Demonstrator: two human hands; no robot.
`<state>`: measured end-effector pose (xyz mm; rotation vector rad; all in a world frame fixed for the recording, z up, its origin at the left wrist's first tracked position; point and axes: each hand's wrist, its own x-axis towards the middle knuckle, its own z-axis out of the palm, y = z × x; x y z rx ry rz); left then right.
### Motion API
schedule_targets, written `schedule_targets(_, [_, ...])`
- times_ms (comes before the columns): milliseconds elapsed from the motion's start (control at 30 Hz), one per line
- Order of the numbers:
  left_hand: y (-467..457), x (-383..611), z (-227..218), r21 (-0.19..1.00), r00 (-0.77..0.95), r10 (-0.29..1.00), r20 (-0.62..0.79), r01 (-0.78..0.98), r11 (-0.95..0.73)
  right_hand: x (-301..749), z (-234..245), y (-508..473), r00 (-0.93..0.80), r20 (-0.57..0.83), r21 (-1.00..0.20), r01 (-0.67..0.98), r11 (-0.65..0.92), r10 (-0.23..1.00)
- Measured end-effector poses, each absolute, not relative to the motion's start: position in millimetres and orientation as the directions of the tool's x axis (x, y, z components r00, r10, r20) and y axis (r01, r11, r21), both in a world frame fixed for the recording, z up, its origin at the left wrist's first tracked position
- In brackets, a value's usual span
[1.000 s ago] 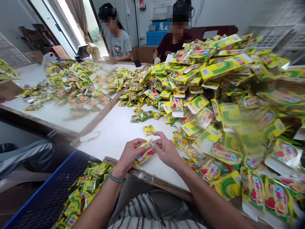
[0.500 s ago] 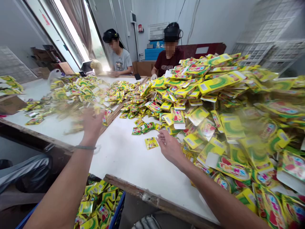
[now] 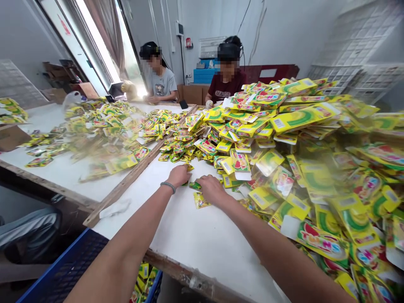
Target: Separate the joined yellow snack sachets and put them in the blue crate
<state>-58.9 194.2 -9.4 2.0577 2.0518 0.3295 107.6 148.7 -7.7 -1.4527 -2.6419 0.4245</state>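
My left hand (image 3: 179, 176) is low over the white table, its fingers curled down at a small yellow packet (image 3: 190, 167); its fingertips are partly hidden. Beside it, my right hand (image 3: 212, 188) has its fingers bent and closed on a small green packet (image 3: 195, 185). Just below the right fingers a flat, shiny yellow packet (image 3: 200, 201) lies on the table. A heap of small packets (image 3: 176, 147) sits beyond both hands. To the right rises a big pile of flat yellow-and-green boxes (image 3: 303, 118), some with white end flaps standing open.
A wooden strip (image 3: 132, 179) divides the table, with more boxes and packets (image 3: 107, 122) left of it. Below the table edge stands a blue crate (image 3: 78, 256) holding boxes. Two people (image 3: 162, 82) sit across the table. A brown carton (image 3: 12, 136) is at far left.
My left hand has come right, from over the wooden strip to the small packets beside my right hand. My right hand has turned palm-down and its fingers have closed on a green packet.
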Motion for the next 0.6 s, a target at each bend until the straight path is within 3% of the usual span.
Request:
schedule_targets(133, [184.7, -51.2, -10.9, 0.35, 0.006, 1.0, -0.002, 0.937, -0.005, 128.5, -4.7, 122.5, -0.507, 0.042, -0.327, 0.807, 0.492, 0.861])
schedule_targets(233, [161.8, -47.6, -4.6, 0.41, -0.026, 0.999, 0.027, 0.912, 0.013, 144.8, -2.0, 107.8, -0.278, 0.147, -0.603, 0.736, 0.309, 0.949])
schedule_targets(300, [139.8, -44.4, 0.2, 0.53, -0.054, 0.998, 0.021, 0.847, 0.034, 154.4, -0.9, 98.2, -0.115, 0.082, -0.827, 0.547, 0.132, 0.99])
schedule_targets(367, [113.7, -39.1, 3.9, 0.781, -0.057, 0.996, -0.062, 0.619, 0.084, 162.5, -0.8, 86.6, -0.068, -0.061, -0.952, 0.304, -0.038, 0.996])
schedule_targets(433, [86.2, -30.7, 5.5, 0.954, 0.001, 0.985, -0.174, 0.247, 0.168, 169.3, -1.8, 72.2, -0.087, -0.167, -0.98, 0.122, -0.156, 0.982])
schedule_targets(500, [60.9, -19.8, 4.7, 0.97, 0.063, 0.969, -0.24, -0.007, 0.241, 175.6, -3.4, 56.1, -0.101, -0.195, -0.981, 0.046, -0.191, 0.976])
schedule_targets(600, [32.9, -1.6, 0.0, 0.948, 0.07, 0.955, -0.287, -0.126, 0.294, 185.6, -5.6, 33.8, -0.071, -0.138, -0.99, 0.04, -0.135, 0.988])
